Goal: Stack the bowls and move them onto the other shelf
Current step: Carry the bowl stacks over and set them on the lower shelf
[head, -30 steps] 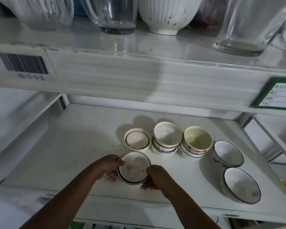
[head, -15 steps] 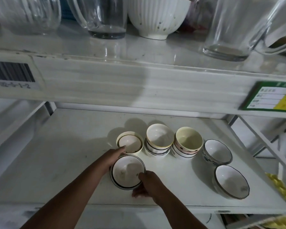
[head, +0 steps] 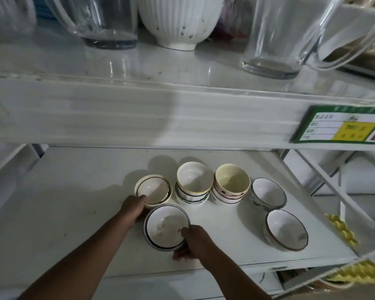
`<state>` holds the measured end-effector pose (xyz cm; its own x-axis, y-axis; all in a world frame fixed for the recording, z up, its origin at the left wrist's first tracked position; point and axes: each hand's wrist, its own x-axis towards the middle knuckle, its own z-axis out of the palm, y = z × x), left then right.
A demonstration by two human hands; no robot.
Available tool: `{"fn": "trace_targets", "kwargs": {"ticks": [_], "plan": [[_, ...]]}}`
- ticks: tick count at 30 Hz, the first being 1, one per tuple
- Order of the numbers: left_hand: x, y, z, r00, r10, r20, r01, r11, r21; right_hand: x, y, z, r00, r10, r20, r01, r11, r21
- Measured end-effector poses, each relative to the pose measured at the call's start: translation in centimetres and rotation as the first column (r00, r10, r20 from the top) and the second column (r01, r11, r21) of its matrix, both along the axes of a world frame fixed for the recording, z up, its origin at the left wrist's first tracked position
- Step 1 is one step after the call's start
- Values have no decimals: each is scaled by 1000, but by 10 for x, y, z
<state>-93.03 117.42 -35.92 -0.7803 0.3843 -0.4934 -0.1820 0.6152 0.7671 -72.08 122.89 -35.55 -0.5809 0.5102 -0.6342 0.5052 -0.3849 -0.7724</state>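
On lower shelf (head: 74, 213), both hands grip upright bowl (head: 166, 227).

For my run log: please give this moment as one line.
left hand: on cream bowl | right hand: grips front bowl stack | lower shelf

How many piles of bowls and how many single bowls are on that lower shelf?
Stacks of bowls: 4 (front stack, nested pair, middle stack, cream-topped stack)
Single bowls: 2 (rear single bowl, front single bowl)
Total: 6
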Motion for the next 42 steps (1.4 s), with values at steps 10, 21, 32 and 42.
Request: {"fn": "trace_targets", "kwargs": {"ticks": [10, 21, 32, 42], "plan": [[-21, -6, -3, 998, 50, 36, -52, 997, 61, -6, 3, -3, 999, -2, 39, 2, 1000, 10], [-30, -21, 14, 988, 110, 107, -127, 978, 168, -18, -3, 2, 991, -132, -38, 134, 988, 76], [-14, -19, 3, 965, -42, 258, -8, 982, 189, -60, 1, 61, 981, -117, -157, 143, 977, 159], [-15, -29, 6, 885, -11, 465, -125, 958, 260, -110, 3, 50, 972, -204, -119, 227, 944, 239]]}}
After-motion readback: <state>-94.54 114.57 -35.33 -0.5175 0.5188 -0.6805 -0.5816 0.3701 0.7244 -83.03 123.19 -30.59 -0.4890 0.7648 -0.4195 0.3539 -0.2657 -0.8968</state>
